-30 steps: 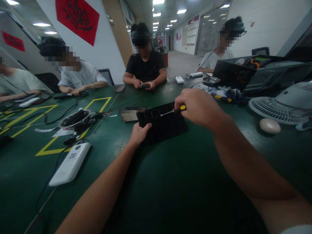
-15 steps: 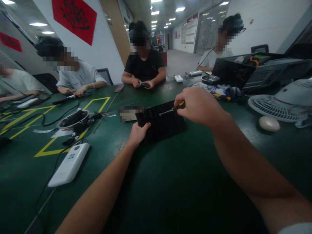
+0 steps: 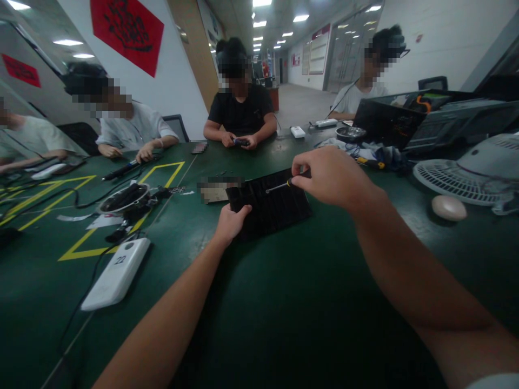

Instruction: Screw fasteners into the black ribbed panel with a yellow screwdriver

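My left hand (image 3: 234, 222) grips the left edge of a flat black rectangular panel (image 3: 275, 208), thumb on top and the other fingers hidden beneath. Over the panel, my right hand (image 3: 322, 175) is closed on the handle of a screwdriver (image 3: 279, 187) with a yellow-and-black handle. Its thin metal shaft points left, and the tip is at the panel's surface near the middle; whether it touches a screw is too small to tell. Just behind my left hand lies a pale flat piece (image 3: 213, 193), partly blurred out.
A white power bank (image 3: 117, 274) marked 22 and a bowl (image 3: 124, 199) of dark parts lie left on the green table (image 3: 308, 302). At right are a fan (image 3: 466, 167), a pale rounded object (image 3: 448, 207) and a grey crate (image 3: 458, 121). Several people sit around the table.
The screwdriver handle has turned in my right hand, its yellow part showing differently. My left hand and the panel keep their place. The co-worker at left has shifted a dark tool.
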Available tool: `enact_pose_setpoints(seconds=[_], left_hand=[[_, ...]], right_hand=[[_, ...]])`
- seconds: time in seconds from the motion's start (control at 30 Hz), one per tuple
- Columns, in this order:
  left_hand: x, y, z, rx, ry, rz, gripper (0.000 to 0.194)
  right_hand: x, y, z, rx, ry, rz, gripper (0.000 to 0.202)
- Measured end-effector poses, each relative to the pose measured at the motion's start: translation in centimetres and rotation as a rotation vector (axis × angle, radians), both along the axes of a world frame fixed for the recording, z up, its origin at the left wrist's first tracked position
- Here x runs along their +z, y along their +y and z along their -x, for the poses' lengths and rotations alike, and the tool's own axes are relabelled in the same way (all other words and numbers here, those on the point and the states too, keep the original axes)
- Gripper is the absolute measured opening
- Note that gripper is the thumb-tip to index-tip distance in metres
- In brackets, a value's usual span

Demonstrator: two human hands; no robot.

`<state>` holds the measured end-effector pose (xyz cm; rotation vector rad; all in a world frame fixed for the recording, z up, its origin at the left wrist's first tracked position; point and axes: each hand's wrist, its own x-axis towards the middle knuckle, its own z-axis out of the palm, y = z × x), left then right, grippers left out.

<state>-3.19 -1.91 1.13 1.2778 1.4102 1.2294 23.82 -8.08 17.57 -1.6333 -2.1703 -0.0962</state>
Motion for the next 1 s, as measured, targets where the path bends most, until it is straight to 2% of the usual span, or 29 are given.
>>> enact_pose_setpoints(seconds=[0.37, 0.7, 0.9, 1.0], left_hand=[[-0.09, 0.10, 0.09, -0.010, 0.010, -0.012, 0.041], [0.26, -0.03, 0.04, 0.015, 0.035, 0.000, 0.041], [0.40, -0.19, -0.04, 0.008, 0.043, -0.004, 0.041], [0.30, -0.13, 0.02, 0.003, 0.034, -0.010, 0.041]], right_hand=[[-0.19, 0.35, -0.07, 0.053, -0.028, -0.046, 0.022], [-0.08, 0.11, 0.26, -0.023, 0.005, 0.018, 0.015], [-0.25, 0.16, 0.24, 0.026, 0.021, 0.000, 0.010], [-0.35, 0.23, 0.15, 0.044, 0.005, -0.014, 0.016]])
